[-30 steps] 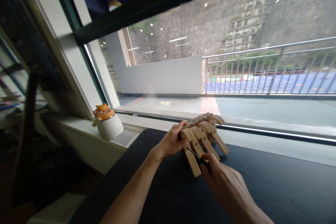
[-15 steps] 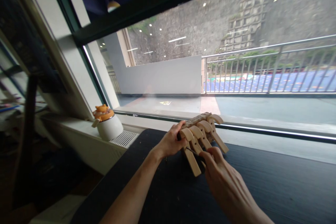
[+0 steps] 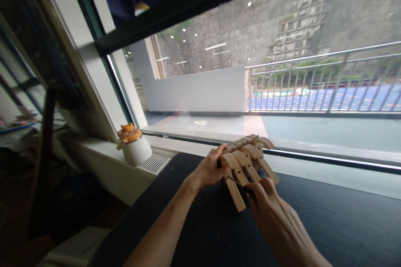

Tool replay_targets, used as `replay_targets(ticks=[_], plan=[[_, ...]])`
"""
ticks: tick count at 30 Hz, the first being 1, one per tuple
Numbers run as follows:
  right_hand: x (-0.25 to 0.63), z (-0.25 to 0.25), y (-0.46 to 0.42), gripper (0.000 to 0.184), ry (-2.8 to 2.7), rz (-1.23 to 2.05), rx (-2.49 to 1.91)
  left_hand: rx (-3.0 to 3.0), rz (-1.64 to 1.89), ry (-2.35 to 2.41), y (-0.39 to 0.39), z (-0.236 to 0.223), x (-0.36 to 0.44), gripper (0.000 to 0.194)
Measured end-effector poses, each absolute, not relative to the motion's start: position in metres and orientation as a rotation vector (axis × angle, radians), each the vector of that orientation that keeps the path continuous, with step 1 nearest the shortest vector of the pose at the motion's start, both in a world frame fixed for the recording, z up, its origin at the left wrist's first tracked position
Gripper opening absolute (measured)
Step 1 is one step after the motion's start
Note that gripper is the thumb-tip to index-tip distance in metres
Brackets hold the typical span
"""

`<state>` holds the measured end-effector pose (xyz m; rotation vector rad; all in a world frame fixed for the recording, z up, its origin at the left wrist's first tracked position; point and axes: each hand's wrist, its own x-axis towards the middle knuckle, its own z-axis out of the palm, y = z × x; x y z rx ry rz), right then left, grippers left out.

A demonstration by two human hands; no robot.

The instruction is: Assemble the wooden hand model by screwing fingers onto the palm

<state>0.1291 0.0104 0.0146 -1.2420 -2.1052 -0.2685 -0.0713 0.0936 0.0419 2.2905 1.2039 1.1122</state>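
A wooden rack [image 3: 249, 151] with several curved hooks and straight pale slats on a rough bark-like back leans tilted over the black table. My left hand [image 3: 210, 169] is closed around its near left end, thumb by the first hook. In my right hand [image 3: 266, 196] is a screwdriver [image 3: 237, 181] with a dark handle and thin metal shaft. Its tip meets the upper part of the nearest slat [image 3: 236, 198], just below my left hand. My right fingers hide most of the handle.
The black table [image 3: 328, 212] ends at a large window. A white jug [image 3: 137, 150] with an orange animal-shaped lid stands on the vented sill [image 3: 153, 162] at left. Outside are a metal railing [image 3: 338, 79] and a rock wall.
My right hand has turned and shifted its grip on the screwdriver, whose tip stays at the nearest slat. My left hand keeps its hold. The whole view has shifted slightly.
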Motion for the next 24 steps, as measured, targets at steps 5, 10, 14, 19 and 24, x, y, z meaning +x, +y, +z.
replay_targets(ticks=[5, 10, 14, 19, 24], plan=[[0.129, 0.014, 0.011, 0.021, -2.098, -0.288, -1.25, 2.27, 1.114, 1.2, 0.093, 0.041, -0.072, 0.07], [0.13, 0.018, 0.008, 0.023, -2.144, -0.276, -1.172, 2.239, 1.088, 1.217, 0.093, 0.042, -0.073, 0.071], [0.13, 0.022, 0.004, 0.035, -2.228, -0.223, -1.158, 2.248, 1.097, 1.218, 0.093, 0.043, -0.073, 0.07], [0.13, 0.024, 0.003, 0.037, -2.248, -0.223, -1.186, 2.265, 1.109, 1.209, 0.094, 0.043, -0.072, 0.071], [0.132, 0.022, 0.004, 0.036, -2.243, -0.249, -1.173, 2.264, 1.11, 1.216, 0.093, 0.042, -0.072, 0.07]])
